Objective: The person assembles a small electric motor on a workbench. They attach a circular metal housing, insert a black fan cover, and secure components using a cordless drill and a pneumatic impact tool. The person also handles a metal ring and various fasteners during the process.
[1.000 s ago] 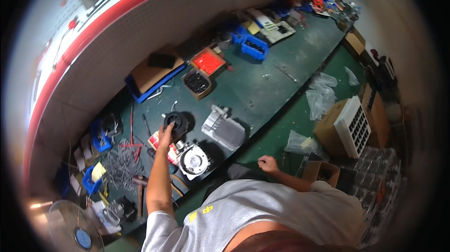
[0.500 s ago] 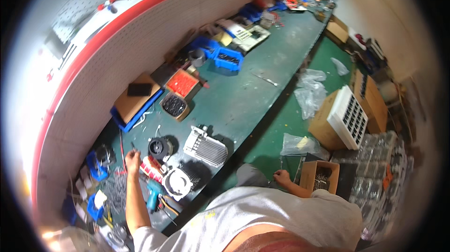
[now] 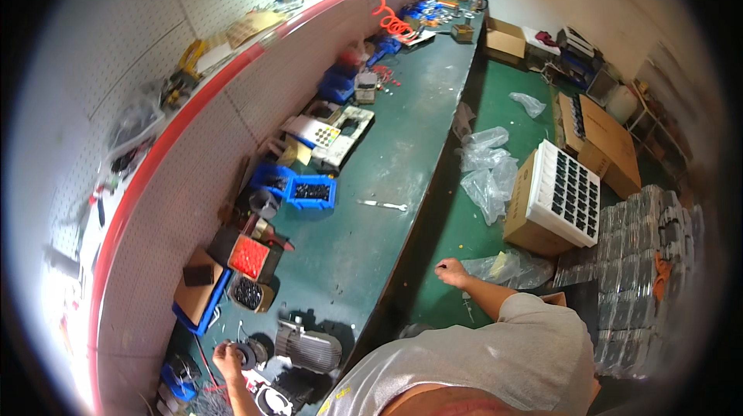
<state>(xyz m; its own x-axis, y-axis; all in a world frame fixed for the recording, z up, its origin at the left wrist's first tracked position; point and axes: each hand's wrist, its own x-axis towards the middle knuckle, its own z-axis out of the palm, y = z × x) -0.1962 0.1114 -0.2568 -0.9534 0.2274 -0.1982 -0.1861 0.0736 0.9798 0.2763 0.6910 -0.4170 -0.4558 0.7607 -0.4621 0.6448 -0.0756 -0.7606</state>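
Observation:
My left hand [image 3: 227, 360] is over the left end of the bench, fingers curled; what they hold, if anything, is too small to make out. Right beside it stands a black round motor-like part [image 3: 251, 353]. A finned grey metal housing [image 3: 308, 346] lies to its right, and a white ring-shaped casting [image 3: 272, 400] sits nearer to me. My right hand [image 3: 451, 271] is out over the floor to the right of the bench, fingers closed, with a small dark spot at the fingertips that I cannot name.
Boxes of red caps [image 3: 249, 256] and dark screws [image 3: 247, 293] stand along the bench's back, beyond them a blue bin [image 3: 312, 192]. A wrench [image 3: 383, 205] lies mid-bench. On the floor are plastic bags [image 3: 487, 184], a carton topped by a white foam tray [image 3: 569, 191], and stacked wrapped parts [image 3: 619, 292].
The view has swung toward the bench's far end and the right. My right hand has moved forward, away from my body. My left hand is now closer to the black round part.

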